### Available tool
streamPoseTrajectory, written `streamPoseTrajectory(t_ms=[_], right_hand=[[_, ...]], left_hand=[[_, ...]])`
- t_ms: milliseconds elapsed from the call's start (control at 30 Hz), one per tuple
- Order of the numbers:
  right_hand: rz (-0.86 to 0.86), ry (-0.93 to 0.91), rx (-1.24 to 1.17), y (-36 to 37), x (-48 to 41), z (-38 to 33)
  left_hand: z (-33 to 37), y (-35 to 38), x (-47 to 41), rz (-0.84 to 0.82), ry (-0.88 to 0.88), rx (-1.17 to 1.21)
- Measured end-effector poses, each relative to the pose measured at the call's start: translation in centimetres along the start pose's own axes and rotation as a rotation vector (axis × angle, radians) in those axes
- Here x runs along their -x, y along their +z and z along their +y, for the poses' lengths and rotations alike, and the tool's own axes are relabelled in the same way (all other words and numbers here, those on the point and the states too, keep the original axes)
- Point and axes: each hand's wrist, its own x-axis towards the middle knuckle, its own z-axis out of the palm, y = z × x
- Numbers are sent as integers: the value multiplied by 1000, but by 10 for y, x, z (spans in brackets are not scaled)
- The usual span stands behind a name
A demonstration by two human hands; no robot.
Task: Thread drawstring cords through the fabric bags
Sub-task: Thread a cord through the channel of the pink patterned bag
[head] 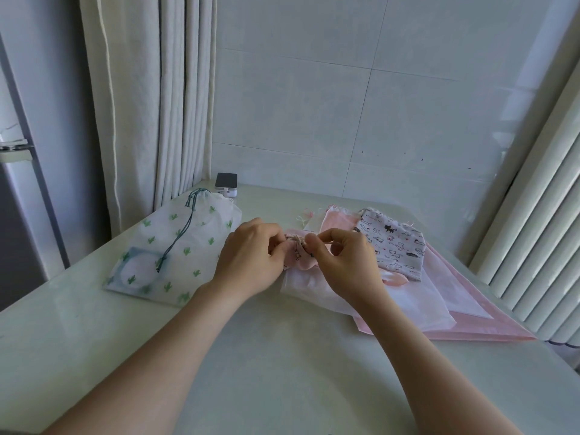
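Head view. A cactus-print bag (175,246) was noted at the left of the desk (282,372), a teal cord (179,237) already run through its gathered mouth; judged done. A small pink bag (298,257) was held mid-desk, its mouth bunched around a pale cord (296,238). The left hand (251,255) was curled on the bunched fabric. The right hand (342,259) was set just beside it, fingers (320,243) pinching the cord at the mouth. Threading here was judged unfinished. A cat-print bag (395,246) and a stack of pink bags (470,309) were noted at right; cords there could not be made out.
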Motion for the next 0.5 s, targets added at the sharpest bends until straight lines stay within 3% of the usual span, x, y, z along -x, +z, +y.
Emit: streamPoseTrajectory(t_ms=[267,500], right_hand=[[107,49,36,0,-4,4],[-24,13,119,0,-3,5]], left_hand=[[2,-3,0,23,41,-107],[7,0,-1,-200,-164,178]])
